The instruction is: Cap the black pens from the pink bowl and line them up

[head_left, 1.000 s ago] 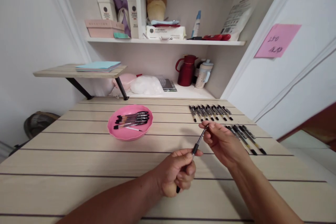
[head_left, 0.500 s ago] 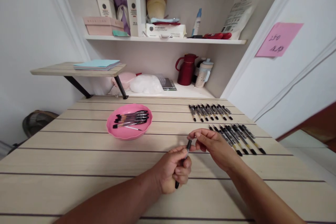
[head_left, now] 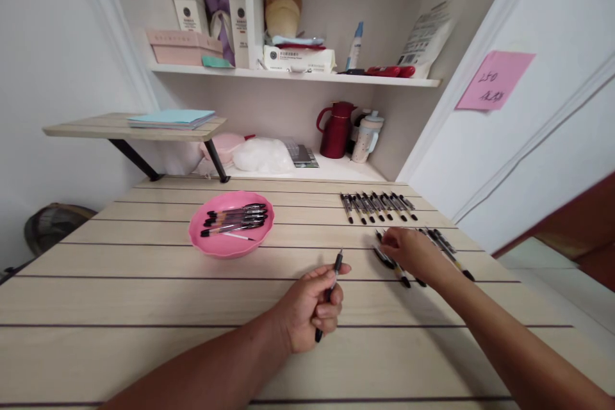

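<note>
My left hand (head_left: 311,309) is closed around a black pen (head_left: 329,291) that points up and away over the wooden table (head_left: 144,295). My right hand (head_left: 408,251) reaches to the right and rests on the near row of black pens (head_left: 444,246) lying on the table; its fingers curl down among them and I cannot see whether they grip one. A second row of pens (head_left: 375,205) lies further back. A pink bowl (head_left: 231,230) with several pens in it sits to the left of centre.
Behind the table a low counter holds a red jug (head_left: 336,129), a cup (head_left: 365,136) and a white bag (head_left: 262,155). A raised wooden shelf (head_left: 129,128) carries notebooks. An upper shelf holds bottles and boxes. A pink note (head_left: 494,80) sticks on the right wall.
My right hand let go of the pen's upper end and moved right, down onto the near row of pens. My left hand keeps the pen, now assembled and shorter.
</note>
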